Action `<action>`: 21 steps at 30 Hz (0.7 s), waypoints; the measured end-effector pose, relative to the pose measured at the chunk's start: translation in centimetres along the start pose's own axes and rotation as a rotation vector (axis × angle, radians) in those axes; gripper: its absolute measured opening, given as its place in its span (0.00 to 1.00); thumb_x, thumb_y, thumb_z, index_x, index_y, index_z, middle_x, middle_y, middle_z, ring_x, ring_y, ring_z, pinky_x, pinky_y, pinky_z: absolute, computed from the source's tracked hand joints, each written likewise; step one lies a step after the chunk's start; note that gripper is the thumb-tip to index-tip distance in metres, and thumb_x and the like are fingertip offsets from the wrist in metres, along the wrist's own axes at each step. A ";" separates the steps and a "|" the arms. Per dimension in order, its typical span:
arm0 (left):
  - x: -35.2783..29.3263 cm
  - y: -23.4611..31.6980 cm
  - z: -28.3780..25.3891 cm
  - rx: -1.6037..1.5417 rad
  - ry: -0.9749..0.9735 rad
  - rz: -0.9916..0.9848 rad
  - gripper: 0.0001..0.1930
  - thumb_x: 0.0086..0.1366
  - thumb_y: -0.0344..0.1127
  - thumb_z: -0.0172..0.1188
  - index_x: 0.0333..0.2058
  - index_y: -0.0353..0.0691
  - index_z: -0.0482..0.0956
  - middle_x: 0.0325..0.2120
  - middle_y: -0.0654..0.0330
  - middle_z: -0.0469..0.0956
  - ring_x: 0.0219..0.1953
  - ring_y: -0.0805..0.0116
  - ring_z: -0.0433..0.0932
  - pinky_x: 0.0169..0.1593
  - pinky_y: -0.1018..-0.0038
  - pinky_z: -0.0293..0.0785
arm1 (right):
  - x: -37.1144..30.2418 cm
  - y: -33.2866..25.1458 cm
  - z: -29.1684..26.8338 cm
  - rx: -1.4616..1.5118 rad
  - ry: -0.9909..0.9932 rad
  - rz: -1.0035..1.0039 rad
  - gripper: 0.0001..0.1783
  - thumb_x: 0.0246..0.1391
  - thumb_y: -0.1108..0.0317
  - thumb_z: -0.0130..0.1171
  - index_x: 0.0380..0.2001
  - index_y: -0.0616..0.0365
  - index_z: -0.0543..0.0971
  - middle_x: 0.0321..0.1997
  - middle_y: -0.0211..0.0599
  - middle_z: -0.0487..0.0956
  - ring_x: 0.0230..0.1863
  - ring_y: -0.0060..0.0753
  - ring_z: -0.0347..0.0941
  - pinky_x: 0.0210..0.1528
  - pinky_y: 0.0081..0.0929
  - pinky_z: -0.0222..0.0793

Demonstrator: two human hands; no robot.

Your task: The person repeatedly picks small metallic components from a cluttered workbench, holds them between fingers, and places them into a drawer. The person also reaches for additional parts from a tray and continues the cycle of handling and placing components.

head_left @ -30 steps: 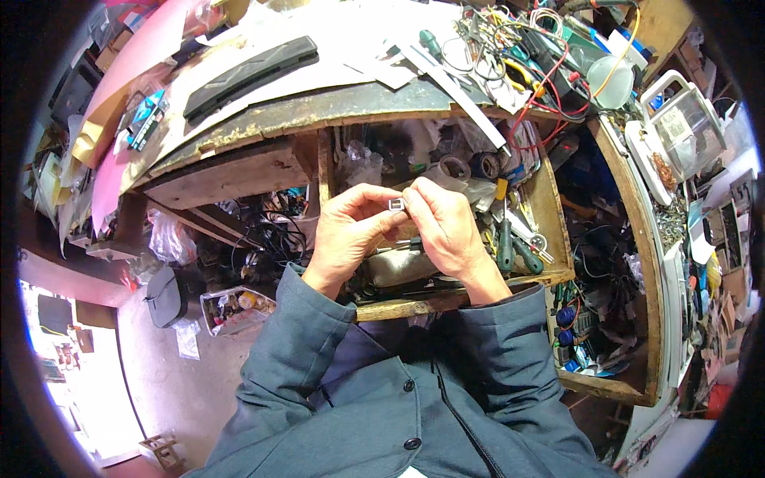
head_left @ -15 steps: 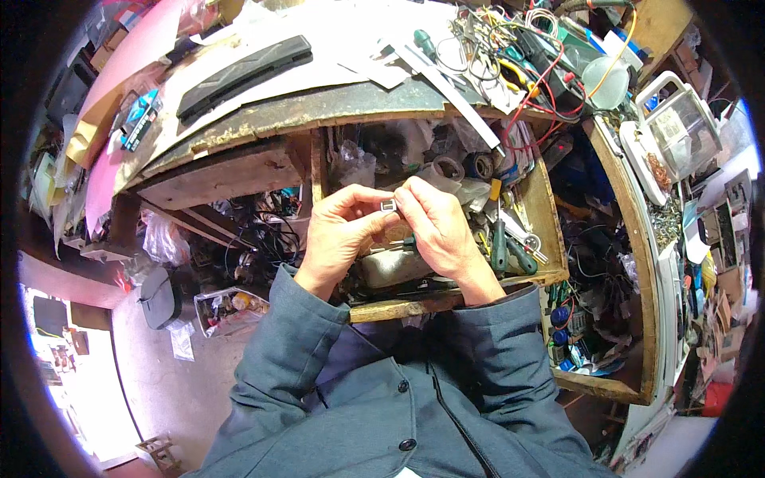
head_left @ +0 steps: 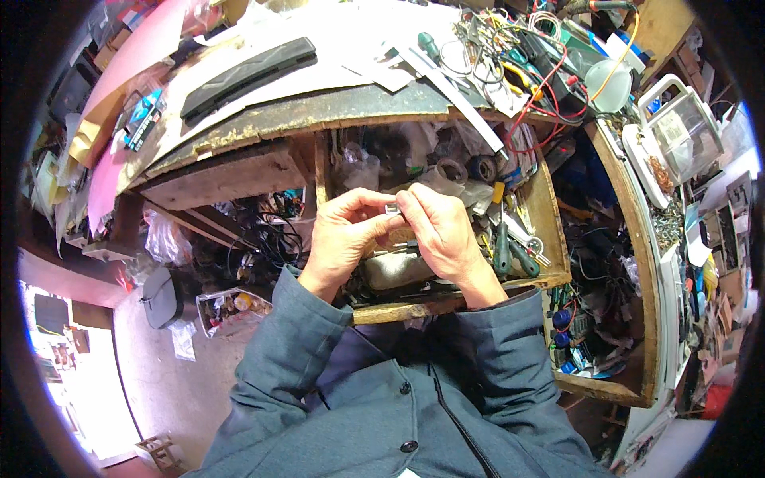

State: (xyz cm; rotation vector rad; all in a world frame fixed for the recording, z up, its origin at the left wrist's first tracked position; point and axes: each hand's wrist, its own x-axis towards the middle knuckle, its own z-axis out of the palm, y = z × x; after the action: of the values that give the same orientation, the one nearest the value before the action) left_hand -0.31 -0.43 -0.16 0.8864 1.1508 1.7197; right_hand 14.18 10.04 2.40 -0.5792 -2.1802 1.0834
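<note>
My left hand and my right hand meet over an open wooden drawer under the workbench. Between the fingertips of both hands sits a small silvery metal part, pinched from each side. The drawer below the hands is packed with tools, rolls of tape and green-handled pliers. What lies directly under my palms is hidden.
The worn workbench top carries a long black bar, papers, screwdrivers and a tangle of red and yellow wires. A white-framed box stands at the right. Cables and bags crowd the shelf at the left.
Both hands stay together on the small part over the drawer, with only slight finger shifts.
</note>
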 end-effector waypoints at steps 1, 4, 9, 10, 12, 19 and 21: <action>-0.1 0.0 -0.1 0.008 -0.004 -0.008 0.11 0.61 0.24 0.70 0.43 0.36 0.84 0.31 0.62 0.85 0.26 0.77 0.79 0.30 0.79 0.75 | -0.1 -0.1 0.0 0.013 0.008 0.005 0.20 0.71 0.59 0.55 0.26 0.63 0.74 0.18 0.45 0.69 0.19 0.40 0.67 0.25 0.39 0.63; 0.0 0.2 -0.1 -0.031 0.001 -0.001 0.12 0.61 0.25 0.72 0.44 0.37 0.85 0.29 0.65 0.83 0.27 0.80 0.79 0.31 0.82 0.76 | 0.1 -0.3 0.1 0.134 0.054 0.072 0.22 0.71 0.57 0.54 0.25 0.63 0.74 0.19 0.45 0.69 0.20 0.39 0.68 0.26 0.38 0.64; 0.2 0.0 -0.1 0.015 0.039 0.013 0.11 0.61 0.25 0.72 0.43 0.37 0.86 0.30 0.65 0.84 0.27 0.80 0.78 0.31 0.82 0.76 | 0.0 -0.7 -0.1 0.228 0.021 0.015 0.08 0.66 0.70 0.55 0.35 0.64 0.73 0.28 0.45 0.76 0.29 0.37 0.72 0.35 0.34 0.69; 0.2 0.1 0.0 0.006 0.036 0.019 0.11 0.61 0.25 0.72 0.43 0.37 0.86 0.30 0.65 0.84 0.27 0.80 0.78 0.31 0.82 0.76 | 0.0 -0.7 -0.1 0.189 0.027 0.000 0.08 0.66 0.70 0.55 0.34 0.64 0.73 0.28 0.45 0.75 0.29 0.38 0.72 0.34 0.34 0.68; 0.1 0.1 -0.1 -0.010 -0.008 0.007 0.11 0.61 0.25 0.72 0.44 0.37 0.86 0.30 0.66 0.84 0.28 0.80 0.78 0.32 0.82 0.76 | 0.0 -0.7 -0.1 0.110 0.040 -0.030 0.10 0.67 0.68 0.55 0.33 0.64 0.73 0.27 0.46 0.75 0.27 0.39 0.72 0.33 0.35 0.68; 0.0 0.2 -0.2 -0.004 -0.026 0.014 0.12 0.61 0.25 0.72 0.44 0.37 0.85 0.30 0.65 0.84 0.29 0.80 0.79 0.32 0.82 0.76 | -0.1 -0.3 -0.3 0.000 -0.030 0.070 0.13 0.67 0.65 0.57 0.32 0.63 0.74 0.25 0.48 0.74 0.25 0.43 0.71 0.30 0.38 0.67; 0.2 -0.1 -0.2 -0.005 -0.002 0.014 0.12 0.61 0.25 0.72 0.44 0.37 0.85 0.30 0.65 0.84 0.29 0.80 0.79 0.32 0.81 0.76 | -0.1 -0.3 -0.4 0.064 -0.003 0.096 0.12 0.67 0.66 0.57 0.31 0.64 0.73 0.25 0.47 0.74 0.26 0.42 0.72 0.31 0.38 0.67</action>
State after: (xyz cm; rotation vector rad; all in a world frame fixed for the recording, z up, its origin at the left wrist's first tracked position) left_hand -0.56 -0.32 -0.31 0.8950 1.1407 1.7315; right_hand 14.48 10.00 2.83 -0.6592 -2.1308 1.1999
